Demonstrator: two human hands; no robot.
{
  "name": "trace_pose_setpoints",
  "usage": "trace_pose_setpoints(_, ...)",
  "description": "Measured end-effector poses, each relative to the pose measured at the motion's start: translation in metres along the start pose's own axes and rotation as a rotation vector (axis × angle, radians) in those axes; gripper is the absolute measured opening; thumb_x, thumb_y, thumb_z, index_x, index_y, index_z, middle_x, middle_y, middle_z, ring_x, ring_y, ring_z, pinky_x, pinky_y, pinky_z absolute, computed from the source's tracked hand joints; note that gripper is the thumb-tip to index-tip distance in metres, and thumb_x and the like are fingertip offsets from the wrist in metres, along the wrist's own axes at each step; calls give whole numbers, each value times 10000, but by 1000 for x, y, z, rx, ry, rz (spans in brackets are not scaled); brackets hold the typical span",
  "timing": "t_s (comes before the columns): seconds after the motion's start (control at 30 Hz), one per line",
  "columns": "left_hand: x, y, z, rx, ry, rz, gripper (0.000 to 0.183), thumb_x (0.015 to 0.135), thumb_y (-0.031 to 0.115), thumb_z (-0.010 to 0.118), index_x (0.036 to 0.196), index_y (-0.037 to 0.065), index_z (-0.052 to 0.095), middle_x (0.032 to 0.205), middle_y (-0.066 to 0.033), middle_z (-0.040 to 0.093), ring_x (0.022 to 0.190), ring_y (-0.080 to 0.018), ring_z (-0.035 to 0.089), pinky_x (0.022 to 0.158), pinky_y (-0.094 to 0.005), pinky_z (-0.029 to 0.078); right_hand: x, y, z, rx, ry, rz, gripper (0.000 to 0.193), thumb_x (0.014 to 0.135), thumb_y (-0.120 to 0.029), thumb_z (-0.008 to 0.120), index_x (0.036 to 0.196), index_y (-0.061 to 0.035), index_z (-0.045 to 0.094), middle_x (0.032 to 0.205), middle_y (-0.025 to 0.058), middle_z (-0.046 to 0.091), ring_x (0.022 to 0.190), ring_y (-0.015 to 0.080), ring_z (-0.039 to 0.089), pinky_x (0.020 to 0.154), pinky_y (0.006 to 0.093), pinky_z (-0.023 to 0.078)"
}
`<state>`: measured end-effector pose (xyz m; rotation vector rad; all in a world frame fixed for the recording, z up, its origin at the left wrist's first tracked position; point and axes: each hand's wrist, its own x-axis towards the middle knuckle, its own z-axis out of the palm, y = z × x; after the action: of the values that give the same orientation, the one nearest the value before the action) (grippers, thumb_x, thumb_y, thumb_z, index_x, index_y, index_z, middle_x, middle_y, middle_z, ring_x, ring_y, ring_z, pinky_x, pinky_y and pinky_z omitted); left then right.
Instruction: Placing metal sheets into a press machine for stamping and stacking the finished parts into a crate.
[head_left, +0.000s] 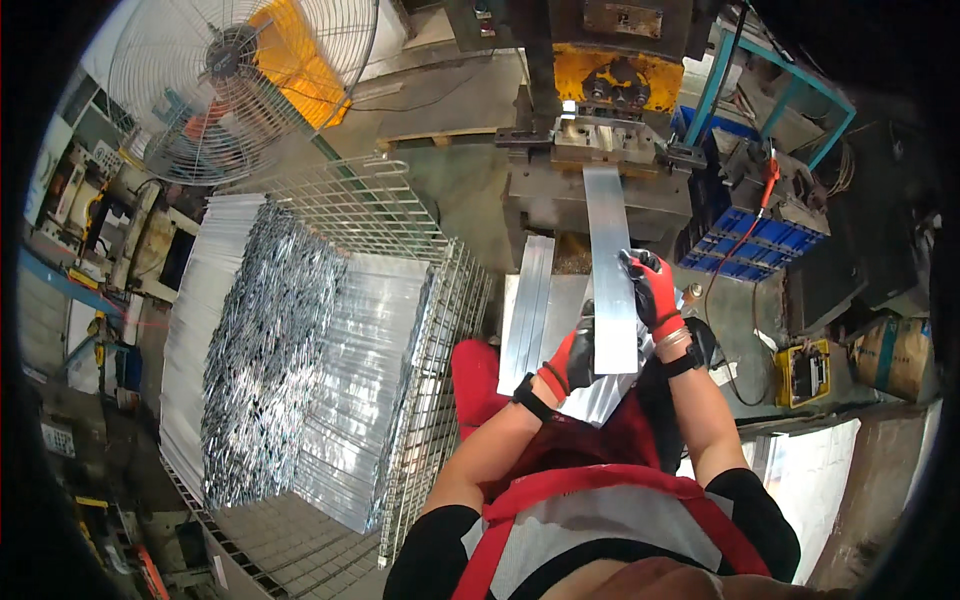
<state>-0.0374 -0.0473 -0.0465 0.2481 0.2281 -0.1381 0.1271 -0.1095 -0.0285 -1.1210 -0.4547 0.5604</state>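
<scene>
**Metal strip at the press**

Its long edges are pinched by the right hand at 4 o'clock and left hand at 7, far end at 12. Light, stiff, slippery handling is judged likely; opposed edge grips are advised.

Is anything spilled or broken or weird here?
Nothing looks clearly spilled or broken. The oddest bit is inside the grey wire-mesh cage: the stacked silver metal strips show a jagged, glittery band, where their ends look uneven. The long, flat, silver metal plate being held shows no obvious damage.
</scene>
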Motion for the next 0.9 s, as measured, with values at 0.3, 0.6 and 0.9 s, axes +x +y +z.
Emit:
trace_pose_setpoints(0.3, -2, 17, 37, 421, 89, 19, 513, 913, 472, 387, 1090, 21, 556, 933, -114, 635, 794, -205, 639, 687, -317, 527, 27, 8, -10, -187, 136, -75, 89, 800, -101, 613, 855, -34, 631, 742, -52, 573, 658, 28, 475, 585, 188, 377)
trace_pose_setpoints(0.6, 35, 57, 35, 400, 82, 175, 475, 919, 448, 377, 1050, 28, 559, 828, -131, 637, 637, -214, 637, 455, -272, 502, 97, -1, 4, -376, 128, -145, 115, 784, -101, 596, 796, 11, 617, 686, -40, 575, 646, 49, 483, 602, 221, 401)
trace_pose_setpoints(0.9, 37, 61, 35, 419, 176, 318, 308, 894, 328, 478, 1015, 53, 548, 821, -135, 637, 557, -221, 630, 381, -265, 469, 96, -5, 18, -16, 176, -38, 116, 765, -128, 627, 671, -61, 615, 631, -65, 523, 580, 46, 442, 542, 221, 348)
